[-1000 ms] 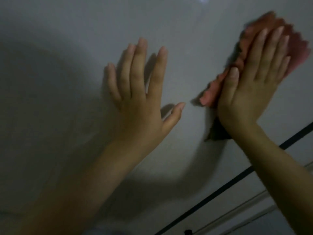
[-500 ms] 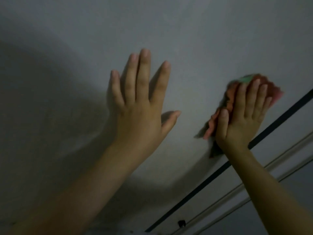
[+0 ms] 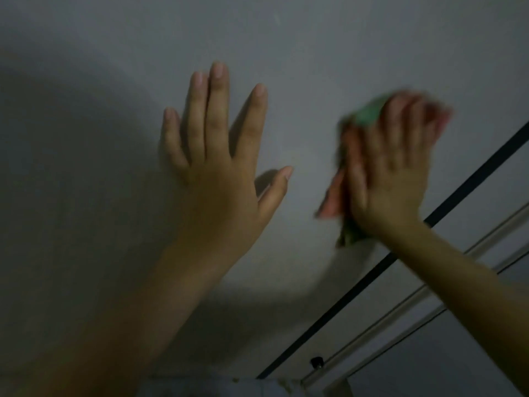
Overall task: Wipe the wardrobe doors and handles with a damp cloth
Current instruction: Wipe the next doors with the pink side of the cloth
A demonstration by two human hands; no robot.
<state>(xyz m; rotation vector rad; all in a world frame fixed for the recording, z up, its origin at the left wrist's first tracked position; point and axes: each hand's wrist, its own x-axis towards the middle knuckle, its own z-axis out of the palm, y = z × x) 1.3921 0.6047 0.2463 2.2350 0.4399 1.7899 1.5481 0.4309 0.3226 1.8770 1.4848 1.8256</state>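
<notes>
Pressing crumpled pink-green cloth flat under right hand on smooth door; left hand splayed flat, empty; right hand blurrier than before.

The left hand lies flat on the wide smooth wardrobe door, and the right hand presses the crumpled cloth on it, to the right.

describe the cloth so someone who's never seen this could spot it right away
Start at the pale wardrobe door filling the view, then go to the right hand pressed flat on it. The cloth is under that palm, the only pink and green thing here.
</notes>
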